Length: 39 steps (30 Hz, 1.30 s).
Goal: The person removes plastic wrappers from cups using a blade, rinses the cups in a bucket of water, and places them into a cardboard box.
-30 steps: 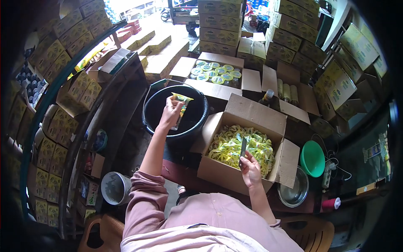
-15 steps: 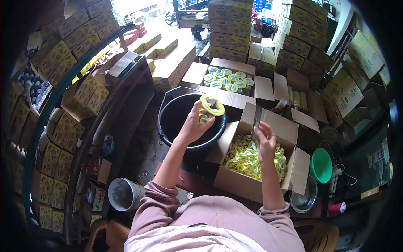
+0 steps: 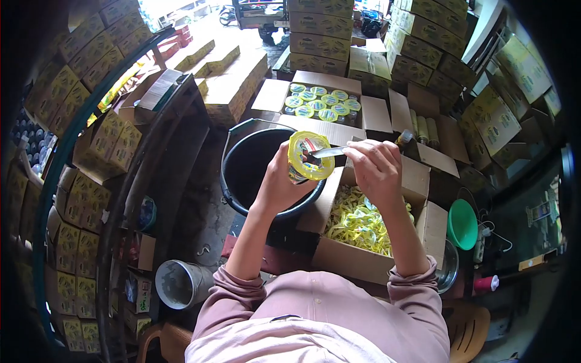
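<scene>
My left hand (image 3: 279, 184) is wrapped round a plastic cup (image 3: 311, 156) with a yellow-rimmed lid, tilted toward me over the right side of a black bucket (image 3: 233, 181). In my right hand (image 3: 376, 169) is a knife (image 3: 330, 152), its blade pointing left and its tip at the middle of the cup's lid. Below my right hand an open carton (image 3: 345, 260) holds a heap of yellow strips. Behind the cup stands another open carton (image 3: 272, 97) with several yellow-lidded cups in it.
A green bowl (image 3: 462, 224) and a glass bowl (image 3: 448, 266) lie to the right, near a pink spool (image 3: 486, 283). A grey bucket (image 3: 181, 283) stands at lower left. Stacked cartons (image 3: 319, 36) rise behind, and a dark shelf (image 3: 175, 145) runs along the left.
The cup has come up from over the black bucket and its lid now faces me. My right hand has moved up from the strips, and the knife has swung across to the lid.
</scene>
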Tool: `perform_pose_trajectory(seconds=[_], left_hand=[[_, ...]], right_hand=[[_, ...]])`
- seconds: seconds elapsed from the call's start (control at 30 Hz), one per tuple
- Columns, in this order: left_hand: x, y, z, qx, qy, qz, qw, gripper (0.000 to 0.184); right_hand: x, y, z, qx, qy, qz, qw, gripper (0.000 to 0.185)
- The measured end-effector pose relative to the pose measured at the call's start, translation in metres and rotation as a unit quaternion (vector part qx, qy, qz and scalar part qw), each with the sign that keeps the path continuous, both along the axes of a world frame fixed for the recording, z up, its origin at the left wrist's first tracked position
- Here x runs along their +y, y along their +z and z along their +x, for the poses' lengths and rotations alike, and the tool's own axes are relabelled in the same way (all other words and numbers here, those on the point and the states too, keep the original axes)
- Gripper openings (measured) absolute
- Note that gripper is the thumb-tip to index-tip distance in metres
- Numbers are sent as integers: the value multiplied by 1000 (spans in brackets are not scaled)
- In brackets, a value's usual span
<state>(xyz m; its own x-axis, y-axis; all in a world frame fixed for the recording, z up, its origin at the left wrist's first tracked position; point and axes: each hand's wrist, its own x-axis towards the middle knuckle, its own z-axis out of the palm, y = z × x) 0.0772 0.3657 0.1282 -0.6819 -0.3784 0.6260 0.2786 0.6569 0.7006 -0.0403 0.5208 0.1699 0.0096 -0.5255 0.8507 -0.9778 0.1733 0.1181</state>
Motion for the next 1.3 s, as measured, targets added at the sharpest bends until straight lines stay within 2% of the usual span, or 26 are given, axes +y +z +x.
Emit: perform_pose_trajectory(seconds=[0.07,0.5,0.6,0.73,0.9,1.3], left_hand=[[4,2,-1,-18,-26,44,999,55],[0,-2,-6,-6,-11,40,999,58],[1,2,-6,5,6,33,999,51],[-1,3,-4,-6,-24,59,998,50],[2,-4,-4,-2,-61,104,993,43],[-4,-8,-1,-71,-104,111,986,43]], right_hand=[[-1,-1,-4,23,-3,14,1000,17],[-10,-5,-15,31,75,55,995,20],[-14,-5,-18,30,91,59,994,20],[-19,-7,-18,36,110,53,992,20],[-24,-12,-18,45,113,54,991,34],[-24,-22,-22,-10,142,60,988,46]])
